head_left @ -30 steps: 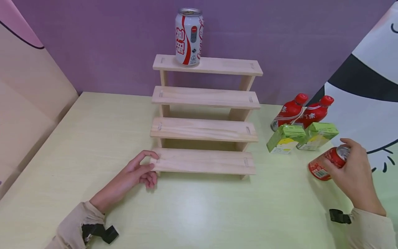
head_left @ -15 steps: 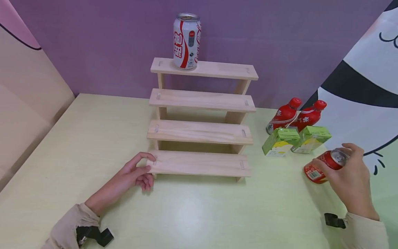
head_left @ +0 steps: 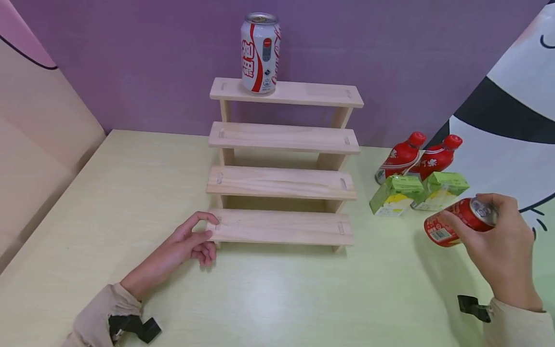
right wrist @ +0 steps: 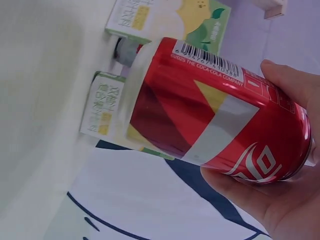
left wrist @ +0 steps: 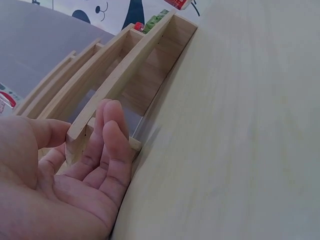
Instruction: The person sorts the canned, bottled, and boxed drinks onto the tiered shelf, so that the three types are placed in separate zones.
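Hands well apart: right hand [head_left: 505,248] clamped round red can [head_left: 453,221], tilted and clear of the worktop [head_left: 282,299], near two green cartons [head_left: 396,195]. Left hand [head_left: 188,243] pinches wooden rack [head_left: 277,226] at its lowest step's left end.

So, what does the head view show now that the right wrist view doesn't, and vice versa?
Only head: the white-and-red metal can atop the pale wooden four-step rack, and the left hand pinching its lowest step.
Only right wrist: readable "COCA-COLA COMPANY" lettering on the red metal can.
Both: that can in the right hand, and two green-and-yellow box-shaped cartons.
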The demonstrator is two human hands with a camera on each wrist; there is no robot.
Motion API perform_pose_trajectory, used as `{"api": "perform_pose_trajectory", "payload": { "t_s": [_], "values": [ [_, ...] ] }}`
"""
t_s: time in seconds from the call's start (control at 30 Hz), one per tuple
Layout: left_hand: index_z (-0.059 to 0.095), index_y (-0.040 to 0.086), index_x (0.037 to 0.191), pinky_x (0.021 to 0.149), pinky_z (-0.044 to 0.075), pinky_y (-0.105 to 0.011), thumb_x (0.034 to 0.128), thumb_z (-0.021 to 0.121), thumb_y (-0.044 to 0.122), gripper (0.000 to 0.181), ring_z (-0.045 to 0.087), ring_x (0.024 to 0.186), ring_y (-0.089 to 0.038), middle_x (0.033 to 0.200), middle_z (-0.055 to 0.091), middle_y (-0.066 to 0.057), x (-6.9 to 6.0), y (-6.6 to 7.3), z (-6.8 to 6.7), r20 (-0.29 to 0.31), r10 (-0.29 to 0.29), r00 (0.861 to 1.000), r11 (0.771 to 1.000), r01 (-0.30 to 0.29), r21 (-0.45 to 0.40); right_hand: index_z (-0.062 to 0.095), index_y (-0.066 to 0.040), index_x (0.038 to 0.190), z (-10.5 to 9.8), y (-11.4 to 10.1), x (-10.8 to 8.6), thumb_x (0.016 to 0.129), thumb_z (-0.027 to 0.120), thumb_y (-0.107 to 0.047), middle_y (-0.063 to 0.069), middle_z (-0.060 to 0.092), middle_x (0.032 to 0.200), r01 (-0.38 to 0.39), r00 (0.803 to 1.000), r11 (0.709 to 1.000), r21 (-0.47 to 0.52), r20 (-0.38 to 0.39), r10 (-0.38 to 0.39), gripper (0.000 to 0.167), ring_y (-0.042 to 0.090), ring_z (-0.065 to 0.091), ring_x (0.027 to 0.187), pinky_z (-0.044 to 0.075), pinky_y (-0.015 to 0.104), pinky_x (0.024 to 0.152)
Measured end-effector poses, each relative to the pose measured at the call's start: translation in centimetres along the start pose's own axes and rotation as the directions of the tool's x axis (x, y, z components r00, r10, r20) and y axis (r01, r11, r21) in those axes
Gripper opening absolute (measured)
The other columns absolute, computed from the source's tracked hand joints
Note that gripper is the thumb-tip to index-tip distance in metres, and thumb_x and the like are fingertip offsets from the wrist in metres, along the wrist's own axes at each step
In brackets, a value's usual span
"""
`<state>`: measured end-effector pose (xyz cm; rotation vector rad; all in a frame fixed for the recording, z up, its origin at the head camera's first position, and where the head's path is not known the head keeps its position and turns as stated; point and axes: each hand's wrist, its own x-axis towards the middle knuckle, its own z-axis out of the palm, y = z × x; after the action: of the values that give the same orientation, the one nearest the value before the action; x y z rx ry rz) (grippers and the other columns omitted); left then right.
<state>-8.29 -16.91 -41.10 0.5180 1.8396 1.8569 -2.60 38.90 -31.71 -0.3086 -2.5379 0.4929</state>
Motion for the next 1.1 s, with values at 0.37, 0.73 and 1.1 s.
{"api": "perform_pose_trajectory", "payload": {
  "t_s": [0.37,0.73,1.1],
  "values": [
    [0.037,0.012,0.134,0.064,0.056,-0.036,0.1078,0.046,0.023,0.03,0.063,0.07,-0.033,0.084,0.063,-0.027,0.0,0.1,0.0,-0.005,-0.005,1.0,1.0,0.005,0.002,0.047,0.003,0.13,-0.9,-1.6,-0.5,0.075,0.09,-0.018,0.028,0.058,0.126,0.077,0.995,0.994,0.074,-0.062,-0.073,0.074,0.04,0.058,0.102,0.023,-0.007,0.066],
    [0.037,0.012,0.134,0.064,0.056,-0.035,0.1077,0.046,0.024,0.029,0.064,0.071,-0.032,0.084,0.063,-0.028,0.0,0.1,0.0,-0.007,-0.011,1.0,1.0,0.011,-0.004,0.045,0.003,0.125,-1.4,-3.3,-0.9,0.072,0.092,-0.021,0.021,0.062,0.129,0.091,0.994,0.992,0.087,-0.073,-0.085,0.075,0.024,0.062,0.107,0.028,-0.006,0.071],
    [0.038,0.012,0.134,0.064,0.056,-0.035,0.1079,0.046,0.024,0.03,0.064,0.071,-0.031,0.085,0.064,-0.027,0.0,0.0,0.0,-0.008,-0.013,1.0,1.0,0.012,-0.006,0.046,0.005,0.118,-2.1,-4.9,-1.0,0.067,0.095,-0.018,0.024,0.061,0.125,0.178,0.984,0.98,0.092,-0.037,-0.175,0.074,0.028,0.061,0.091,0.027,-0.008,0.067]
  ]
}}
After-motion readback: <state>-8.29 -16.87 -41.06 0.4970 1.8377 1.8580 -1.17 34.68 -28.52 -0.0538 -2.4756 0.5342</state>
